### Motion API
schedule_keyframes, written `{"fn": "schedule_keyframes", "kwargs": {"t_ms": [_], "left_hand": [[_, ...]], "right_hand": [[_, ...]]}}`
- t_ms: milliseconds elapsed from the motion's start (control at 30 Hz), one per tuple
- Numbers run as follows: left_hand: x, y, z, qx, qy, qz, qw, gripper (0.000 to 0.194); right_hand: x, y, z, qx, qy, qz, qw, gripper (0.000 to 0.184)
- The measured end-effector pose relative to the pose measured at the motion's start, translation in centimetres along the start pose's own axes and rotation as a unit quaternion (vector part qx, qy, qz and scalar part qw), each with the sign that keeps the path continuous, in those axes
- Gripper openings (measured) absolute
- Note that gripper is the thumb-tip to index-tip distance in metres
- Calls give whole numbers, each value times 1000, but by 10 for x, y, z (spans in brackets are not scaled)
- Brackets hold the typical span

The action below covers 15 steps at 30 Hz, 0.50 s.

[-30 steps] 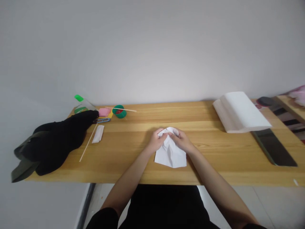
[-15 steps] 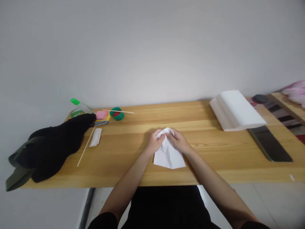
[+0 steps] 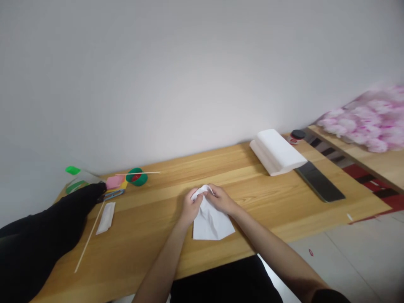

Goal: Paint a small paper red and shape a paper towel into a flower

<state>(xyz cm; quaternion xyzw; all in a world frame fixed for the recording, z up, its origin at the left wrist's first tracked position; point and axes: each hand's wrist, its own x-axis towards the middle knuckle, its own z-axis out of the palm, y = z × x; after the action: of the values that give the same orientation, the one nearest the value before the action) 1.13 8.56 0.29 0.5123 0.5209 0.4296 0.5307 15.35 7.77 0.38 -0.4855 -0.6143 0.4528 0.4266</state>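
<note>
A white sheet of paper [image 3: 211,224] lies partly folded on the wooden table [image 3: 252,185] in front of me. My left hand [image 3: 190,208] and my right hand [image 3: 221,199] both pinch its crumpled far end, fingers closed on the paper. The near part of the sheet lies flat, with a pointed lower edge.
A black cloth [image 3: 41,237] lies at the left. Near it are a thin wooden stick [image 3: 89,237], a small white packet [image 3: 106,217], a blue clip [image 3: 113,194], pink and yellow pads [image 3: 115,182], and a green cap [image 3: 136,176]. A white paper stack [image 3: 277,151], a dark flat slab [image 3: 319,182] and pink flowers [image 3: 369,120] are at the right.
The camera has swung to the right and tilted, so the table sits lower and slanted, and the pink flowers have come into view. Both hands keep hold of the paper's far end.
</note>
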Motion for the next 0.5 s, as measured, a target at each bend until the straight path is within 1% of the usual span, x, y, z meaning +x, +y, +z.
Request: {"fn": "schedule_keyframes", "kwargs": {"t_ms": [167,333,500], "left_hand": [[-2,5,3,-18,2,-13,1000,29],[-2,11,7,-28,11,-8,1000,29],[-3,28,7,-25,21,9,999,26]], "right_hand": [[2,0,0,49,3,6,999,25],[5,1,2,105,13,30,994,31],[4,-12,5,170,2,51,984,37]]}}
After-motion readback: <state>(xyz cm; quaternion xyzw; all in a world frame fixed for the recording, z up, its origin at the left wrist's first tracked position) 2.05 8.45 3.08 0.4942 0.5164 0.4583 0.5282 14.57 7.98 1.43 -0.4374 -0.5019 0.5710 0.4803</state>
